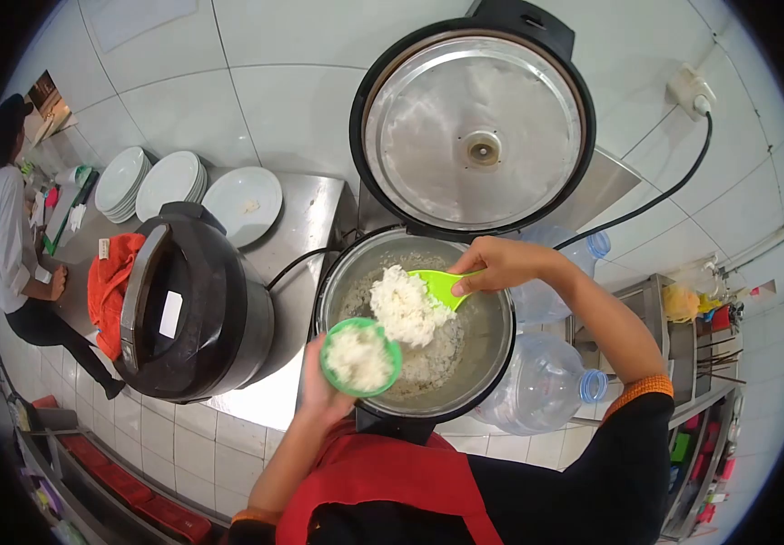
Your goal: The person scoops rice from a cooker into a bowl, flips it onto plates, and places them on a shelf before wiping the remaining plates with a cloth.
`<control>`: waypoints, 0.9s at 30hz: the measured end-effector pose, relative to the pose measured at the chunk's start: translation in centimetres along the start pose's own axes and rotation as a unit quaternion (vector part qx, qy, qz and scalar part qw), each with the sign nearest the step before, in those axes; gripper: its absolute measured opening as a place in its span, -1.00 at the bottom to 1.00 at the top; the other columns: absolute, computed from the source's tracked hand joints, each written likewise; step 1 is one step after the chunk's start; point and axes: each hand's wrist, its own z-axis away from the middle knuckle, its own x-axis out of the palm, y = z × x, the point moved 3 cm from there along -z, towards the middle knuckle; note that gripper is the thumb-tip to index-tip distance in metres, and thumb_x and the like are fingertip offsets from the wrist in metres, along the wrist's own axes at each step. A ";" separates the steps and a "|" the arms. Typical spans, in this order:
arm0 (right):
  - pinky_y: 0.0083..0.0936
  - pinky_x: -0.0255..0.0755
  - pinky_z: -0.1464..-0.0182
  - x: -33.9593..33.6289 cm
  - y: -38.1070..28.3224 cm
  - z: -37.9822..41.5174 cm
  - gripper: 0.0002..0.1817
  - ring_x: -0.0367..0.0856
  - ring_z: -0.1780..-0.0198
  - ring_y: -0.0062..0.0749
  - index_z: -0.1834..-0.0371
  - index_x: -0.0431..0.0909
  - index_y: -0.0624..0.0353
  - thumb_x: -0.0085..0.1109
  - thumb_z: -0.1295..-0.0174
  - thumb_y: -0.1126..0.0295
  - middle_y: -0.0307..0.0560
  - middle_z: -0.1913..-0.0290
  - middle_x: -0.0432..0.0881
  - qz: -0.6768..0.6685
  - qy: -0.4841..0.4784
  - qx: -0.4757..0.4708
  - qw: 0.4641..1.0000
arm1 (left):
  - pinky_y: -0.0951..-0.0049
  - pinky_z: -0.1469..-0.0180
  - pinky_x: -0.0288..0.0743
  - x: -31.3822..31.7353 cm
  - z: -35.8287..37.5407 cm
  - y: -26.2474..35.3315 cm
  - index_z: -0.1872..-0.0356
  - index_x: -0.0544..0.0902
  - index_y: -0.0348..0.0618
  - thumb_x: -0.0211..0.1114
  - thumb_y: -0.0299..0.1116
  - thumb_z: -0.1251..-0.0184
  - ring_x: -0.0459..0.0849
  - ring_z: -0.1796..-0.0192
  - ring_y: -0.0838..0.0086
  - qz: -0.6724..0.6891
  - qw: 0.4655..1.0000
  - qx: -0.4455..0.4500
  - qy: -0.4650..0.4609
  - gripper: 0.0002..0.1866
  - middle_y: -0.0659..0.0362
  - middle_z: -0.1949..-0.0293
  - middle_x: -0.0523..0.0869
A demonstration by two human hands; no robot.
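Observation:
My right hand (490, 265) grips a lime-green rice paddle (437, 285) loaded with a big clump of white rice (407, 307). The paddle is over an open rice cooker (499, 363), whose inner pot has rice clinging to its bottom and sides. In my left hand (321, 386) is a small green bowl (396, 361) with rice inside, held over the cooker's left front rim. The clump on the paddle hangs just right of and beyond the bowl. Behind the pot, the cooker's round metal lid (428, 136) stands raised.
A closed black rice cooker (219, 318) with an orange cloth (112, 291) stands left on the steel counter (306, 204). Stacked white plates (169, 184) line the wall. Clear plastic bottles (537, 386) flank the open cooker's right. A person (6, 222) stands far left.

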 end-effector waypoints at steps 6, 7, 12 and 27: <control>-0.27 0.40 0.40 4.5 -5.1 5.7 -0.57 0.55 0.41 -0.04 -0.13 0.44 0.00 0.07 -0.13 0.44 0.03 0.51 0.58 0.286 0.352 0.136 0.881 | 0.09 -0.14 0.30 3.7 -5.5 -1.8 -0.14 0.42 0.02 -0.18 0.19 -0.20 0.46 -0.14 0.23 0.016 0.998 -0.040 -0.051 -0.38 0.12 -0.12 0.48; -0.27 0.40 0.40 7.0 -4.7 5.8 -0.57 0.55 0.41 -0.04 -0.13 0.44 0.00 0.07 -0.13 0.44 0.03 0.51 0.58 0.289 0.357 0.136 0.878 | 0.07 -0.14 0.28 4.0 -6.0 -2.0 -0.16 0.41 0.06 -0.20 0.21 -0.20 0.45 -0.14 0.21 0.006 0.997 -0.056 -0.050 -0.37 0.13 -0.14 0.47; -0.31 0.40 0.40 8.9 -3.0 6.0 -0.52 0.55 0.42 -0.22 -0.24 0.30 0.14 -0.01 -0.20 0.44 0.05 0.37 0.57 0.148 0.504 -0.040 0.850 | 0.02 -0.10 0.30 4.3 -7.0 -2.2 -0.14 0.42 0.06 -0.20 0.21 -0.19 0.45 -0.13 0.20 -0.004 0.998 -0.061 -0.036 -0.38 0.12 -0.13 0.48; -0.24 0.39 0.45 19.0 -0.5 0.3 -0.59 0.56 0.53 -0.02 -0.19 0.37 -0.01 -0.02 -0.27 0.25 0.17 0.59 0.52 0.002 0.485 -0.005 0.874 | 0.30 -0.10 0.38 1.2 -6.9 -2.7 0.00 0.50 -0.14 -0.11 0.08 -0.26 0.54 -0.01 0.30 0.005 0.998 0.063 -0.016 -0.46 0.10 0.02 0.58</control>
